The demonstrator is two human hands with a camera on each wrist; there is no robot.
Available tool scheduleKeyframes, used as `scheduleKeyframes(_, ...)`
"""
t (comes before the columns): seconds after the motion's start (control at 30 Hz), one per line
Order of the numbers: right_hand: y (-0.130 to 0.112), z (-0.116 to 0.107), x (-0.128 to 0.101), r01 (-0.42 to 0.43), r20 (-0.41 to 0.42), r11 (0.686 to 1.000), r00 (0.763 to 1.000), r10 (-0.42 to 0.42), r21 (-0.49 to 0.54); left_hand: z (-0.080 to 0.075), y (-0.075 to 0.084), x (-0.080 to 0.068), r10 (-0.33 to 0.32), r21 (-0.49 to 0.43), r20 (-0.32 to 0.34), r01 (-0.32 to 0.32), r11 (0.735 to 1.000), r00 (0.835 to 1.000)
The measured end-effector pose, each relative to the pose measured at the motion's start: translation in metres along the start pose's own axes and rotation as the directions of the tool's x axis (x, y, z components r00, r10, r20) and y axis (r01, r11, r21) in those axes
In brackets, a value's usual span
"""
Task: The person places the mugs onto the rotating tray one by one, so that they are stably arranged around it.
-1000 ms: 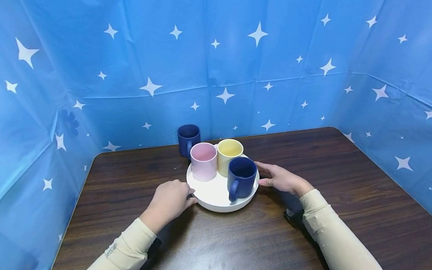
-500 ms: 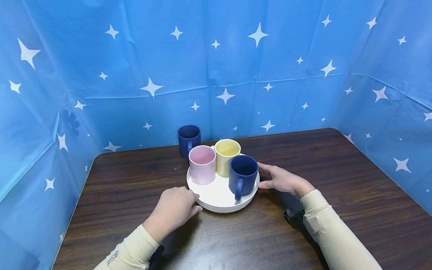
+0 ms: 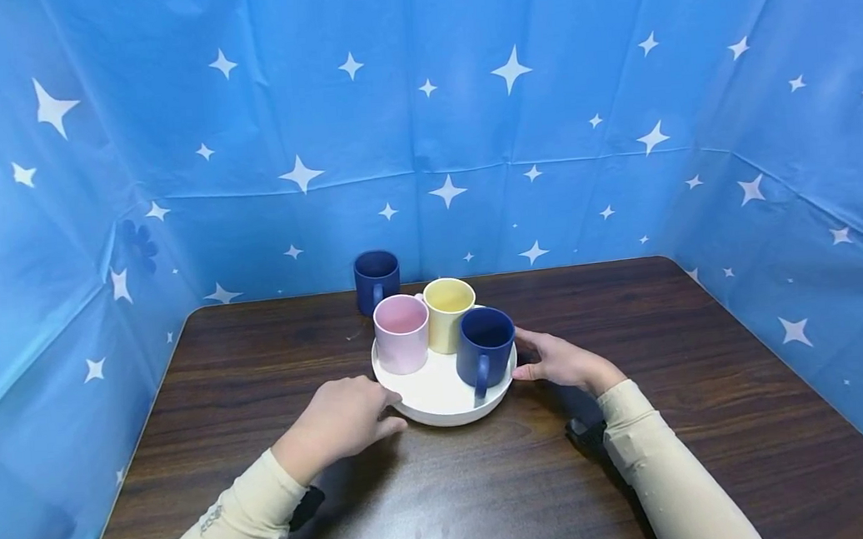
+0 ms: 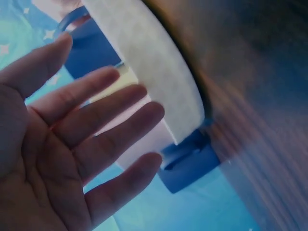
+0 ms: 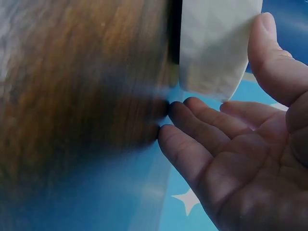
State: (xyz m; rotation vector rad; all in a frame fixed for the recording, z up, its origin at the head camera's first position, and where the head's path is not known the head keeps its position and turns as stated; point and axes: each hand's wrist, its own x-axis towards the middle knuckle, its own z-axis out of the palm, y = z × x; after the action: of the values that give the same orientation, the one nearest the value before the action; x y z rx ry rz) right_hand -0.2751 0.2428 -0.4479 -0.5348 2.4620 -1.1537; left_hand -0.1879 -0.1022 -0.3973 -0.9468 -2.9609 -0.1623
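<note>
A white round tray (image 3: 431, 393) sits mid-table and carries a pink mug (image 3: 402, 335), a yellow mug (image 3: 450, 313) and a dark blue mug (image 3: 485, 342) whose handle faces me. My left hand (image 3: 370, 412) lies at the tray's front-left rim. In the left wrist view this left hand (image 4: 115, 120) has straight, spread fingers beside the tray's wall (image 4: 163, 82); whether they touch it is unclear. My right hand (image 3: 539, 360) is at the tray's right side. In the right wrist view its thumb (image 5: 269, 53) lies against the tray's wall (image 5: 216, 43), the other fingers extended beneath.
A second dark blue mug (image 3: 377, 278) stands on the brown wooden table (image 3: 670, 353) just behind the tray. Blue star-patterned sheeting (image 3: 466, 117) walls the table at the back and on both sides.
The tray has turned a little anticlockwise: the pink mug came left and nearer, and the blue mug's handle swung to the front. My left hand slid along the rim toward me.
</note>
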Motion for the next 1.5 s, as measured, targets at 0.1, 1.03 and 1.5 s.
scheduleKeyframes(0.1, -0.001, 0.000, -0.001, -0.007, 0.000, 1.000, 1.000, 0.007, -0.009, -0.005, -0.005, 0.001, 0.004, -0.053, 0.049, -0.001, 0.999, 0.999)
scheduleKeyframes(1.03, 0.001, 0.000, 0.001, 0.004, -0.015, 1.000, 1.000, -0.004, -0.023, 0.018, -0.067, 0.030, -0.257, -0.081, 0.085, 0.264, 0.961, 0.963)
scheduleKeyframes(1.5, 0.002, 0.001, 0.001, -0.038, -0.043, 0.998, 0.998, 0.036, -0.055, 0.023, -0.065, 0.030, -0.209, -0.146, 0.109, 0.224, 0.964, 0.972)
